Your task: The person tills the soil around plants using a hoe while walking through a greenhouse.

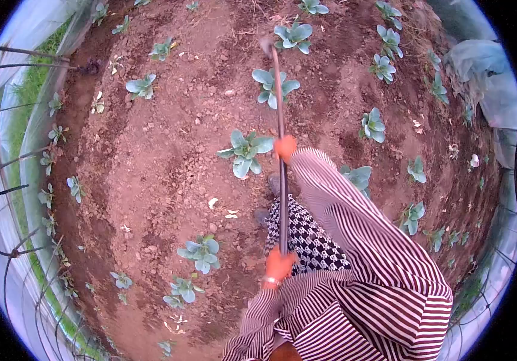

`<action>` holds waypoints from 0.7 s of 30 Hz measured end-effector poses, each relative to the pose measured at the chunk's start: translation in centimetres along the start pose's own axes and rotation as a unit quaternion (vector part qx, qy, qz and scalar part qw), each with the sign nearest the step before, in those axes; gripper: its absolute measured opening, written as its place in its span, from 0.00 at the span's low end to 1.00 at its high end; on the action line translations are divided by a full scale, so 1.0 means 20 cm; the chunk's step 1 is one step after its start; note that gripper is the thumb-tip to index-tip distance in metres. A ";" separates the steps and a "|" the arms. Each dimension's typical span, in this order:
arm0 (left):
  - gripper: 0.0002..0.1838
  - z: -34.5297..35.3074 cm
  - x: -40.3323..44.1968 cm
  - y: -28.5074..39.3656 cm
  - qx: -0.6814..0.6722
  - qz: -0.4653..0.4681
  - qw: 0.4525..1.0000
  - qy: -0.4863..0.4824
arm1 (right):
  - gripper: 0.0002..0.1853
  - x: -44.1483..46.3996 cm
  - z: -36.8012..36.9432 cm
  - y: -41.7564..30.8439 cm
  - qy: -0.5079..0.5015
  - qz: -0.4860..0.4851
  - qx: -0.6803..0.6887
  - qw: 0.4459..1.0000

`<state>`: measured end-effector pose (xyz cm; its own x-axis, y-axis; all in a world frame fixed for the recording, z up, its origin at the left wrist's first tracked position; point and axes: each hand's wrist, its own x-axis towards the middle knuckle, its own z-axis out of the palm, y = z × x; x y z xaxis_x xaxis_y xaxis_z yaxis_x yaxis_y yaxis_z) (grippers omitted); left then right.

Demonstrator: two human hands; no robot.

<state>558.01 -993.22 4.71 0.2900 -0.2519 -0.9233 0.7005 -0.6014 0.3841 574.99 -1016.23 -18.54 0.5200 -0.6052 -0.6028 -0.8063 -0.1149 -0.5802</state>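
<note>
A long-handled hoe [281, 198] runs almost straight up the head view, its small head blurred at the far end near the soil. My right hand [285, 148] is closed around the middle of the shaft. Lower down, close to my body, my left hand [279, 265] grips the handle's near end, with a band at the wrist. The hoe's head lies just left of a leafy grey-green plant [294, 37]. Behind the shaft is another such plant [267, 87], partly covered by it. A third plant [245, 152] grows left of my right hand.
Reddish, cloddy soil [168, 138] carries rows of similar young plants on both sides. My shoes [275, 185] stand on it by the shaft. Plastic sheeting [487, 72] borders the right; wire-like rods [12, 253] and a grass strip [27, 114] line the left.
</note>
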 end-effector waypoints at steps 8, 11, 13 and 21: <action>0.14 -0.27 -0.51 -0.46 0.215 -0.024 0.969 0.121 | 0.08 -0.85 0.11 -0.10 -0.083 0.154 0.272 0.946; 0.14 -0.29 -0.46 -0.39 0.207 -0.028 0.967 0.146 | 0.10 -0.76 0.19 -0.07 -0.103 0.097 0.384 0.913; 0.15 -0.24 -0.29 -0.35 0.209 0.001 0.967 0.148 | 0.12 -0.54 0.17 -0.11 -0.084 0.015 0.338 0.937; 0.19 0.01 0.05 -0.14 0.163 0.048 0.981 0.096 | 0.09 0.02 0.08 0.18 -0.100 0.017 0.103 0.989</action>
<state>556.18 -991.84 2.72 0.4846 -0.1907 -0.8537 0.4268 -0.8004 0.4210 572.66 -1015.60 -21.76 0.5549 -0.4354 -0.7089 -0.7609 0.0789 -0.6441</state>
